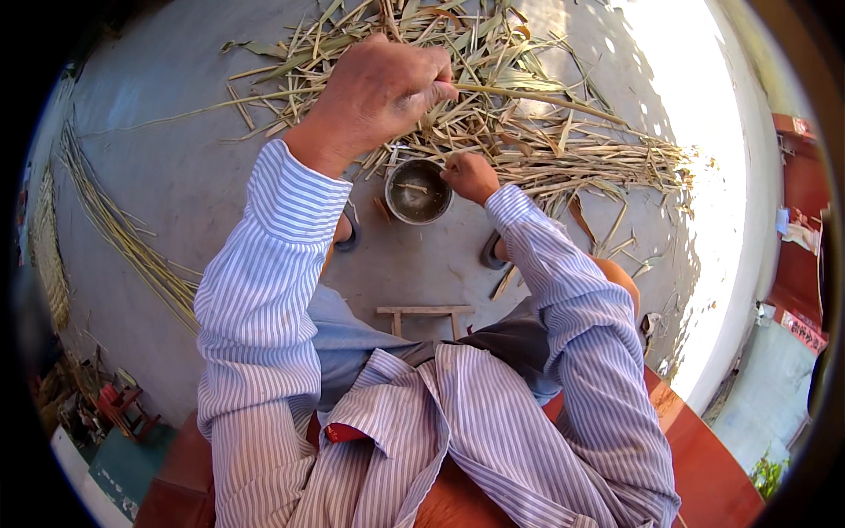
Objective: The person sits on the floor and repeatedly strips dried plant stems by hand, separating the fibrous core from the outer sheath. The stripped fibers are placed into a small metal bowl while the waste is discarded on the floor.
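My left hand (387,92) is raised over the floor, its fingers closed round a long, thin plant stalk (546,99). The stalk runs out on both sides of the fist, thin to the left and thicker to the right. Lower down, my right hand (471,176) is curled at the right rim of a round metal bowl (421,220). Its fingertips are pinched together, and what they grip, if anything, is hidden. Inside the bowl is what looks like water, with a short pale piece of stalk (412,187) in it.
A heap of dry stalks and leaves (528,163) spreads beyond the bowl. A bundle of long thin stalks (123,233) lies on the left. Between my legs stands a small wooden frame (425,310). Strong sunlight falls on the right side of the floor (722,264).
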